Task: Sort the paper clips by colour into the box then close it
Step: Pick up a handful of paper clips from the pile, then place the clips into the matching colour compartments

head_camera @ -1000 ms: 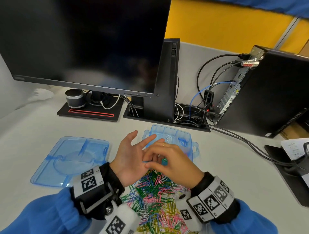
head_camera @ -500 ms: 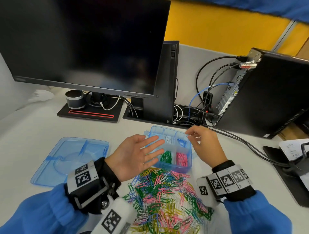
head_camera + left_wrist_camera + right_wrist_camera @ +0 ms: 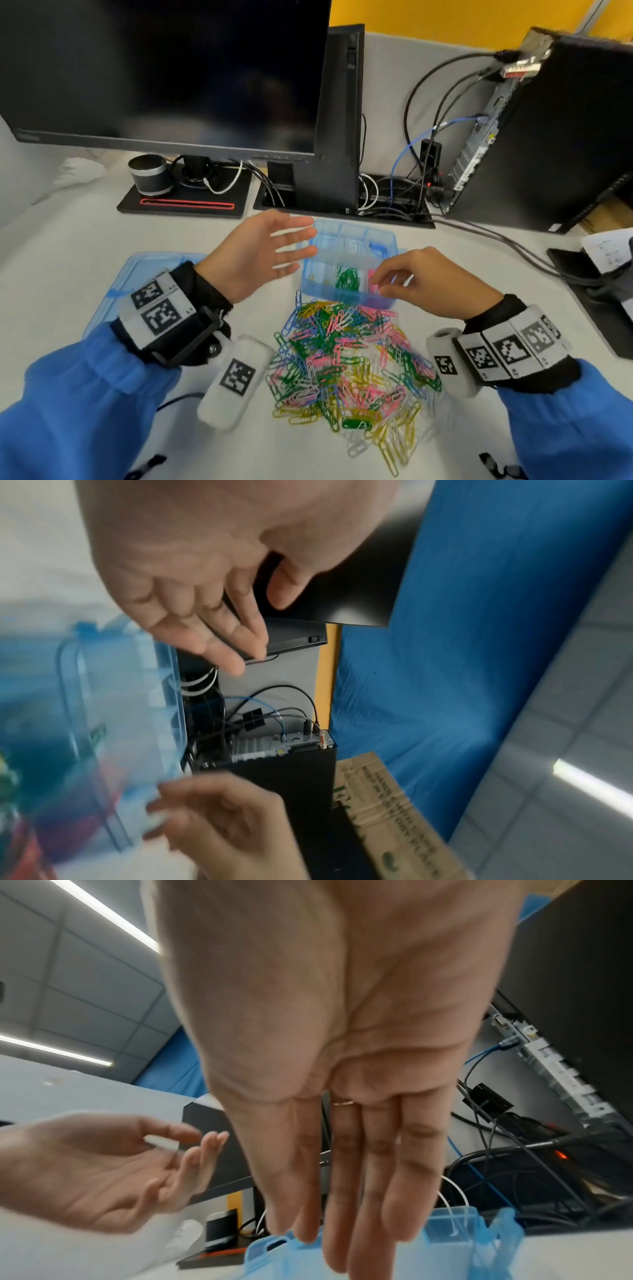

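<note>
A clear blue compartment box (image 3: 342, 298) stands open on the white desk, with green clips (image 3: 347, 279), pink clips (image 3: 372, 278) and white clips (image 3: 352, 245) in separate compartments. A mixed pile of coloured paper clips (image 3: 342, 359) lies just in front of it. My left hand (image 3: 260, 253) hovers left of the box, palm up, fingers straight, holding nothing. The fingertips of my right hand (image 3: 421, 281) reach over the pink compartment; the right wrist view shows its fingers (image 3: 342, 1150) stretched out above the box (image 3: 445, 1231) with no clip seen. The box lid (image 3: 102, 315) lies flat at the left, partly under my left arm.
A large monitor (image 3: 164, 68) and its stand sit behind the box, a small speaker (image 3: 149, 174) at back left. A black computer tower (image 3: 548, 137) with cables (image 3: 513, 246) fills the back right. A black device with papers (image 3: 599, 291) sits at the right edge.
My right hand left my left palm, went to the box's far right corner, then came back over the pink compartment. My left hand stayed open beside the box.
</note>
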Motion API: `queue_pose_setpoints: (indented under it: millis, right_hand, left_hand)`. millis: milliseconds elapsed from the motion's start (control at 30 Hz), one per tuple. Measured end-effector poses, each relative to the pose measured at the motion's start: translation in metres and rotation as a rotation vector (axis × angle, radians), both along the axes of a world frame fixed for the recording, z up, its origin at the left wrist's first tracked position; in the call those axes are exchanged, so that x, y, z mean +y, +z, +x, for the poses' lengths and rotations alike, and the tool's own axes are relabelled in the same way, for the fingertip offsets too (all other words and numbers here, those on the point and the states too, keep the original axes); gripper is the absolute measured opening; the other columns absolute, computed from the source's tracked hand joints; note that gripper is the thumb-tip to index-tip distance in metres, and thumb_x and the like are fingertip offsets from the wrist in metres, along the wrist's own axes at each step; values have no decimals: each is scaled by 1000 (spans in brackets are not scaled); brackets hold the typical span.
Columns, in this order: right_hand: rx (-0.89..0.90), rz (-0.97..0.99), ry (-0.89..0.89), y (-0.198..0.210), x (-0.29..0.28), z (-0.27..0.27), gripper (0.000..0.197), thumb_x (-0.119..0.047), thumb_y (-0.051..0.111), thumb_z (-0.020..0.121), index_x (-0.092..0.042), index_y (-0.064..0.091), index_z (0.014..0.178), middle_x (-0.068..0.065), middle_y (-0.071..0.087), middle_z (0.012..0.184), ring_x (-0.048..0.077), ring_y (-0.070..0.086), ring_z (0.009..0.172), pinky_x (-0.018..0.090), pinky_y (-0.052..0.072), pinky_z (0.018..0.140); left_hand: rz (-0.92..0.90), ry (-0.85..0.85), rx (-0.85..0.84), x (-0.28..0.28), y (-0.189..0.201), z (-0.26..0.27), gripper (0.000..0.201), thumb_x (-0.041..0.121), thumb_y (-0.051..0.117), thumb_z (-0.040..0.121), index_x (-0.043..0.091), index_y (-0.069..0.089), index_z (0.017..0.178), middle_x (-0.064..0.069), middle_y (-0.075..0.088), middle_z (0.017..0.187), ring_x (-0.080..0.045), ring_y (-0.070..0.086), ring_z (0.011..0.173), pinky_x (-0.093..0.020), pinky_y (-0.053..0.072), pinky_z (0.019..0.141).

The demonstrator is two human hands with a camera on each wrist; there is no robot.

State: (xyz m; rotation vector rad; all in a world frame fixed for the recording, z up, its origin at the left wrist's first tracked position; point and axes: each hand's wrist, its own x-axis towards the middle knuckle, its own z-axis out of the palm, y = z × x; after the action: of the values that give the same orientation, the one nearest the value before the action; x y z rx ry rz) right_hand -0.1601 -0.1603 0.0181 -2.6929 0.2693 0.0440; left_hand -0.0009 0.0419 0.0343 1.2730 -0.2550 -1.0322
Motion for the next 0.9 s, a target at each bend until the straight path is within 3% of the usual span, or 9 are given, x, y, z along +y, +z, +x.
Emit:
queue_pose_setpoints:
  millis: [167, 300, 467, 533, 600, 700, 767, 833, 900]
  right_hand:
    - [71, -13, 11, -7, 13, -26, 13, -14, 72, 83, -20, 73, 94, -9, 71, 90, 3, 64, 78, 6, 44, 68]
    - [221, -102, -131, -10, 8, -43, 32, -25, 78, 78, -19, 67, 108, -4, 66, 100, 10, 60, 81, 18, 46, 71]
    - [576, -115, -249, -12, 9, -63, 79, -43, 85, 64, -23, 44, 128, 1, 55, 106, 23, 64, 82, 37, 54, 72]
    - [593, -71, -275, -16, 10, -70, 89, -42, 87, 59, -22, 39, 131, 0, 51, 99, 26, 66, 75, 39, 56, 67]
    - [565, -102, -270, -23, 11, -75, 94, -43, 87, 58, -21, 35, 133, -4, 44, 97, 22, 61, 79, 41, 56, 73]
    - [505, -102, -249, -31, 16, -76, 89, -41, 84, 64, -19, 35, 134, -3, 37, 102, 17, 47, 94, 34, 46, 85]
    - [459, -70, -237, -32, 20, -72, 82, -38, 83, 67, -17, 39, 133, -1, 37, 104, 17, 44, 96, 31, 43, 84]
    - [418, -70, -224, -35, 25, -66, 75, -36, 82, 70, -16, 44, 131, 0, 38, 104, 17, 42, 95, 30, 42, 81]
    - [363, -73, -218, -36, 29, -59, 71, -34, 80, 72, -14, 45, 131, 3, 40, 105, 19, 42, 96, 29, 40, 80]
  left_hand:
    - [272, -136, -618, -3, -1, -10, 28, 26, 44, 98, 15, 67, 106, -1, 71, 103, -14, 67, 83, -27, 40, 71]
    - [448, -441, -763, -1, -11, -14, 30, 28, 42, 100, 11, 63, 113, -6, 66, 111, -16, 64, 82, -12, 42, 59]
    - [685, -688, -1020, 2, -25, -16, 37, 52, 39, 97, 26, 58, 116, 2, 63, 113, -11, 66, 88, -30, 45, 85]
    - [715, -700, -1077, -1, -28, -18, 45, 52, 40, 96, 22, 55, 126, -1, 62, 119, -13, 63, 88, -30, 43, 88]
    - [717, -725, -1107, -2, -31, -22, 50, 50, 40, 97, 16, 51, 133, -4, 57, 124, -17, 58, 95, -27, 39, 87]
    - [682, -789, -1130, -4, -35, -26, 43, 47, 40, 98, 14, 57, 120, -3, 50, 116, -23, 53, 112, -25, 34, 89]
    - [677, -828, -1113, -4, -36, -29, 42, 46, 40, 98, 16, 59, 121, 2, 46, 123, -17, 49, 116, -26, 34, 97]
    - [669, -843, -1111, -4, -37, -30, 40, 46, 41, 97, 21, 59, 123, 2, 47, 125, -14, 49, 115, -27, 34, 101]
    - [647, -843, -1108, -5, -37, -31, 40, 46, 43, 97, 17, 62, 116, -2, 51, 114, -16, 51, 104, -31, 37, 98]
